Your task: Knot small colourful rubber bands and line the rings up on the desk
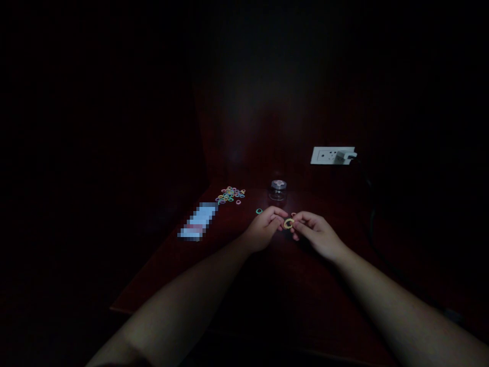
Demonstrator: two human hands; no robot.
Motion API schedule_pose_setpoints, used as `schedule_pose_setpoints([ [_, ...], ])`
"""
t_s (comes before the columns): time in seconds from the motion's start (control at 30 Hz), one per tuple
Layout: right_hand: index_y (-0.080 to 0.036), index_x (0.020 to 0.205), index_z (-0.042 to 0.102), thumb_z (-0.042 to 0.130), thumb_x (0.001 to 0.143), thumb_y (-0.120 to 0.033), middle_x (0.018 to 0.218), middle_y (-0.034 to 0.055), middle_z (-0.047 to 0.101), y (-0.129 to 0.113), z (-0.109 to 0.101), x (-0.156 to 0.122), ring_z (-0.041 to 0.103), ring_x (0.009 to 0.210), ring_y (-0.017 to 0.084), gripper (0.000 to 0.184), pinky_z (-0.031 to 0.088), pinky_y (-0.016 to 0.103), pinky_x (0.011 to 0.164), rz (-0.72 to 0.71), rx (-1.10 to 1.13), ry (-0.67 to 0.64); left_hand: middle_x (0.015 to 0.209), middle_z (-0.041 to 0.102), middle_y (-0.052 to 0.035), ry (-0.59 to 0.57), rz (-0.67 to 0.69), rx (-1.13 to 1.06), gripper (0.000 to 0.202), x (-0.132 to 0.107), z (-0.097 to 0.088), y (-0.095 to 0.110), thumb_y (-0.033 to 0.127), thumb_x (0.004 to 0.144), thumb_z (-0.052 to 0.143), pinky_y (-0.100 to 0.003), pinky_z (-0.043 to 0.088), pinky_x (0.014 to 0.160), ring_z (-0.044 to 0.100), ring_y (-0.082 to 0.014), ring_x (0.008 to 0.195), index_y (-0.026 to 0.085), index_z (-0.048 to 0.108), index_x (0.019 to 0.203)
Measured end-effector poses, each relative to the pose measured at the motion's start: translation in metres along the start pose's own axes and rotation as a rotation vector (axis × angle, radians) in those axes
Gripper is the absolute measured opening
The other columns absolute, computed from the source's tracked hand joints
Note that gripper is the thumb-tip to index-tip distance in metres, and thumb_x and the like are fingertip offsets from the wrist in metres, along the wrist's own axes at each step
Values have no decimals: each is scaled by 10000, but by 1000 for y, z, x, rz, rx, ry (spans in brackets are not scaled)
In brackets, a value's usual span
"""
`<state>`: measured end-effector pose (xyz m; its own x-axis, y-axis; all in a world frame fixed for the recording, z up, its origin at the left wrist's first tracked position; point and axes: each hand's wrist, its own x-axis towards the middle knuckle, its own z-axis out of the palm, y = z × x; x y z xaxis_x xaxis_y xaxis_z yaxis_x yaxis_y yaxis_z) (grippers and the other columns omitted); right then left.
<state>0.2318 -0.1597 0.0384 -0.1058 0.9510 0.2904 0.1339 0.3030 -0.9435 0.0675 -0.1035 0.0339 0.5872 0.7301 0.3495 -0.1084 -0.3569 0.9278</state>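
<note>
A small yellow hair tie (286,227) is held up between my two hands, just above the dark red table. My right hand (318,233) is closed, pinching the band's right side between thumb and fingers. At its left side, my left hand (264,228) has its thumb and fingers curled in against the band. A green hair tie (259,211) lies just beyond my left hand. Partly hidden behind my right fingers is a pinkish-orange one (293,214). Behind my hands stands a small clear round jar (277,193) with a lid on it.
Several colourful hair ties (230,194) lie in a loose pile at the back left. In front of them lies a phone (198,221) with a lit, blurred screen. A wall socket (324,155) holds a plug (347,156), its dark cable running down the right side.
</note>
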Motion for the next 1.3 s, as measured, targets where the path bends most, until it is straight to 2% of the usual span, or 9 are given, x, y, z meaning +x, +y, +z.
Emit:
schedule_pose_setpoints([
  [0.27,-165,760,566,613,779,-428,668,10,577,2,0,-1,526,568,113,268,423,248,557,-49,-89,18,808,661,-52,-65,-2,-15,198,2,-1,-5,223,762,621,-242,456,684,605,-111,711,117,603,928],
  [0.4,-164,767,566,610,781,-416,650,5,568,0,1,-1,526,567,115,256,416,248,554,-48,-115,36,756,655,-42,-24,10,48,164,2,-2,-6,264,766,622,-224,445,629,586,-100,662,117,599,835],
  [0.57,-167,806,566,624,762,-423,621,-12,552,1,3,-1,516,553,115,266,418,255,557,-19,-104,1,755,640,-39,12,30,43,181,2,-2,-7,290,779,606,-208,413,593,562,-92,645,120,557,819],
  [0.77,-173,760,540,615,776,-403,600,-2,572,-1,2,-1,512,549,117,242,398,251,543,-47,-154,32,756,641,-41,-30,-1,36,157,0,-1,-3,262,771,603,-208,406,599,554,-87,635,122,542,806],
  [0.9,-182,738,507,612,779,-371,594,-8,564,-1,1,-1,489,533,109,220,377,241,525,-64,-128,43,678,594,-3,-60,-12,135,139,-2,-1,0,250,746,624,-201,380,557,502,-78,584,129,561,773],
  [1.0,-186,732,490,608,778,-339,599,-18,541,3,1,-1,468,526,103,198,359,234,513,-63,-113,46,706,597,-8,-27,24,184,132,-3,-2,1,266,769,598,-214,398,582,514,-92,624,136,582,786],
  [1.17,-187,728,494,613,764,-298,613,-28,499,4,3,-2,434,540,98,167,339,228,514,-87,-133,44,816,638,-43,21,41,154,194,-2,-1,2,270,781,590,-228,431,630,562,-110,705,134,604,918],
  [1.3,-179,730,527,624,752,-299,608,-26,491,0,5,-2,418,539,96,156,327,227,504,-105,-190,36,744,623,-26,-6,53,210,158,-3,-1,2,272,755,626,-219,417,612,532,-97,656,131,622,827],
])
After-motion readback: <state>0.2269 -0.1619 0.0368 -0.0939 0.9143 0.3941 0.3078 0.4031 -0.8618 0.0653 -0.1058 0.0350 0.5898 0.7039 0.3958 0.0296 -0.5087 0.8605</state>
